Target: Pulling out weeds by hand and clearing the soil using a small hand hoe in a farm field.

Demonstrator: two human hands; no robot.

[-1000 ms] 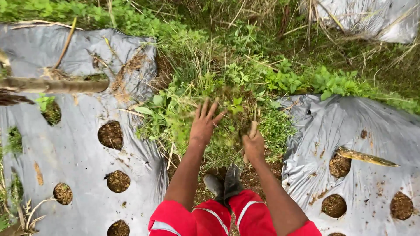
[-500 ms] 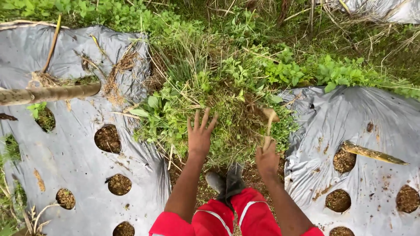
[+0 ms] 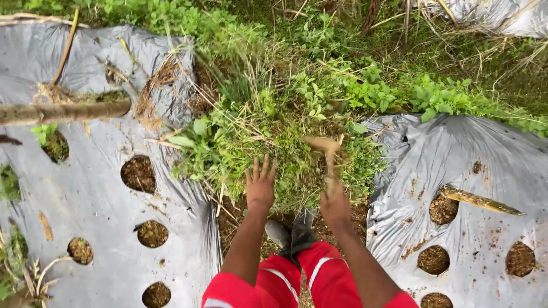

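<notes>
Two hands work a clump of weeds growing between two grey plastic mulch sheets. Its left hand lies flat on the weeds, fingers spread, gripping nothing. Its right hand is closed around a blurred wooden-handled tool. Soil-filled planting holes dot the sheets; dark boots stand below.

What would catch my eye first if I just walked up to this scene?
Probably the thick clump of green weeds in the middle, with the left hand spread open against it and the right hand gripping a blurred wooden-handled tool. On both sides lies grey plastic mulch sheeting punched with round soil-filled holes.
</notes>
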